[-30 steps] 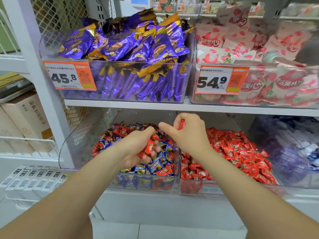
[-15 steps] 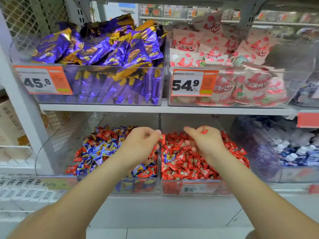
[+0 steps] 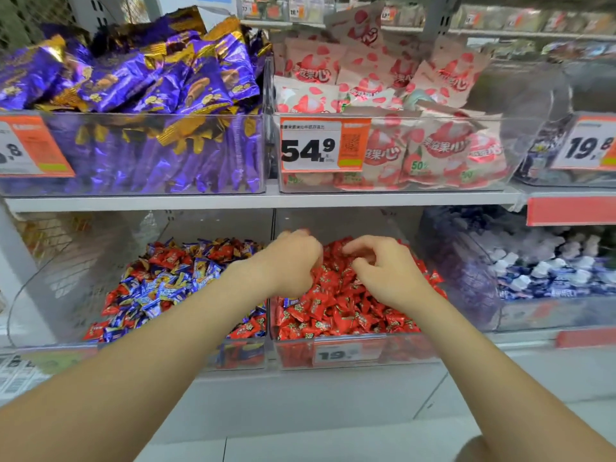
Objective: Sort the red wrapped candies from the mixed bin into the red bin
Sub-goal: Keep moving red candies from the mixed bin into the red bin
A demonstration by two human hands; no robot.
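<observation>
The fingers (image 3: 301,240) of my left hand (image 3: 293,261) are bent down in a loose ball, right over the red pile (image 3: 333,305). I cannot tell if a candy is tucked inside them. The fingers of my right hand (image 3: 388,275) are bent a little too, with the thumb and first finger poking out to the left. I see nothing in them. They hang just above the pile.

Both hands are over the red bin (image 3: 290,356), so I think this is the dropping part of the job.

The red candies (image 3: 170,256) I need next are to my left, in the mixed bin (image 3: 50,278). A thin clear wall (image 3: 273,221) stands between the two bins, and my left hand is just on the right side of it. So my left hand is the near one. My right hand would have to cross over my left arm.

The red ones there are jumbled up with blue candies (image 3: 150,291). They lie every which way, so they do not all point one way. Some sit at the back of the heap and some in the front corner beside my left arm. I think I must lift over the wall and come down from the top.
</observation>
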